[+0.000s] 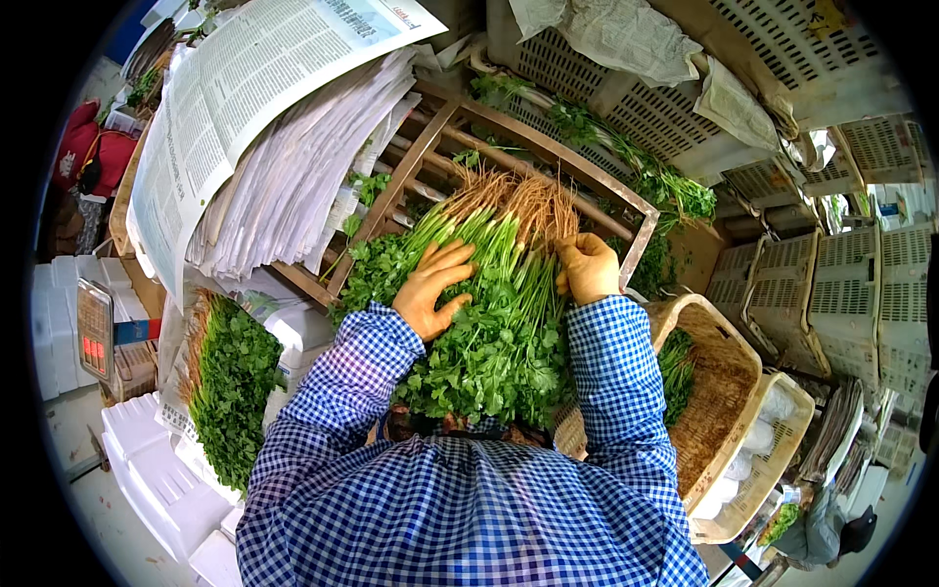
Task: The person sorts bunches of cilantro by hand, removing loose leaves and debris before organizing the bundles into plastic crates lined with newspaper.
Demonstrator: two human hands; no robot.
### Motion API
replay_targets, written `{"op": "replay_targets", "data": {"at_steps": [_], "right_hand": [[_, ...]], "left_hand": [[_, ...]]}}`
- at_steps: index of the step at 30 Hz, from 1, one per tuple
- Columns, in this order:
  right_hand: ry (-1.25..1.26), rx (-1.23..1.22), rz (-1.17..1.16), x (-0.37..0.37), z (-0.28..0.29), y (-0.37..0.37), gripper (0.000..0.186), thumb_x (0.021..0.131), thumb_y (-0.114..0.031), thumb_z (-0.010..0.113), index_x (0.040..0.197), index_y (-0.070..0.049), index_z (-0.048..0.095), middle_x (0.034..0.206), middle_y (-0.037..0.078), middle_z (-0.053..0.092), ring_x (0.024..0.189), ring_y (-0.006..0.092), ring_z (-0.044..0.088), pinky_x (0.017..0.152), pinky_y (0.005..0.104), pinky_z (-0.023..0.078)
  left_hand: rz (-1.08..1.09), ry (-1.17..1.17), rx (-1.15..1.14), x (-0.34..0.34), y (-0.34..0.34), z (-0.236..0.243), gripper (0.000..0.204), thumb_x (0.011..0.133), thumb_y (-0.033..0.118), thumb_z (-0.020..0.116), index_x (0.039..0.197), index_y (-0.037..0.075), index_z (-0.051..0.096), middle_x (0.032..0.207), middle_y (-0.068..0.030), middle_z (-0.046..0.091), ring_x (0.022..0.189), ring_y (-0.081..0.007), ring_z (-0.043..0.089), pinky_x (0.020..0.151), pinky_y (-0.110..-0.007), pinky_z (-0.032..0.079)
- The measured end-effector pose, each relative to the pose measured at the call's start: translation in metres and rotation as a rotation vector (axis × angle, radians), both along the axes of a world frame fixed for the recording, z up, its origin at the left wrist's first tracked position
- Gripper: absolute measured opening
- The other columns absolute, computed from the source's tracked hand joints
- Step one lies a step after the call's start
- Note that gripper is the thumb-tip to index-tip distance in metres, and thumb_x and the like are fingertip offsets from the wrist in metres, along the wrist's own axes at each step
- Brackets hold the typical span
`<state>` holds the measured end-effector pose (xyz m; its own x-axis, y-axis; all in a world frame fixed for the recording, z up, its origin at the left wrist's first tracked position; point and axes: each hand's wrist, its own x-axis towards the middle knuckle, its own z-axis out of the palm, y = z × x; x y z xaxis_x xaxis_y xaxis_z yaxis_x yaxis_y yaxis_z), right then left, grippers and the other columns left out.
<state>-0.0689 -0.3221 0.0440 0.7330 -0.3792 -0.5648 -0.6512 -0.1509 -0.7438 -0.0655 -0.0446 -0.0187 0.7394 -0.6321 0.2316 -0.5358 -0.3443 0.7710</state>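
Over rusty brown metal frame (416, 164), leafy green herb bunch with thin brown roots (504, 293) was spread between left hand (435, 289), laid spread-fingered on leaves, and right hand (590, 268), curled, apparently pinching root ends.

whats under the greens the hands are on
Around the root ends, parts of a rusty brown metal frame with crossbars show beyond the greens. Whatever lies directly beneath the leafy part cannot be seen; the leaves cover it.
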Motion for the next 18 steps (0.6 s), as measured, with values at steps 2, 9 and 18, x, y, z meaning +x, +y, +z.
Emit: {"op": "replay_targets", "data": {"at_steps": [2, 9, 18], "right_hand": [[-0.088, 0.026, -0.009, 0.0, 0.004, 0.002, 0.025, 0.1, -0.024, 0.066, 0.103, 0.0, 0.065, 0.07, 0.005, 0.065, 0.051, 0.0111, 0.058, 0.047, 0.0272, 0.048], [0.187, -0.667, 0.83, 0.007, 0.027, 0.019, 0.06, 0.095, -0.044, 0.068, 0.145, -0.013, 0.054, 0.125, 0.017, 0.07, 0.11, 0.0314, 0.07, 0.094, 0.0398, 0.056], [0.192, -0.38, 0.495, -0.005, 0.025, -0.008, 0.039, 0.095, -0.035, 0.07, 0.125, -0.011, 0.067, 0.105, 0.012, 0.075, 0.09, 0.0191, 0.073, 0.08, 0.0359, 0.058]], "left_hand": [[0.01, 0.0, 0.007, -0.001, 0.0, 0.003, 0.045, 0.088, 0.007, 0.073, 0.131, 0.006, 0.059, 0.154, -0.0156, 0.047, 0.147, -0.0363, 0.037, 0.125, -0.056, 0.021], [0.003, 0.004, 0.005, -0.001, -0.001, 0.002, 0.043, 0.09, 0.008, 0.071, 0.131, 0.006, 0.059, 0.154, -0.0162, 0.047, 0.147, -0.0367, 0.037, 0.125, -0.056, 0.02], [0.0, 0.017, -0.035, 0.0, 0.002, -0.003, 0.041, 0.096, 0.019, 0.064, 0.134, 0.006, 0.058, 0.155, -0.0164, 0.047, 0.148, -0.0382, 0.036, 0.124, -0.059, 0.019]]}}
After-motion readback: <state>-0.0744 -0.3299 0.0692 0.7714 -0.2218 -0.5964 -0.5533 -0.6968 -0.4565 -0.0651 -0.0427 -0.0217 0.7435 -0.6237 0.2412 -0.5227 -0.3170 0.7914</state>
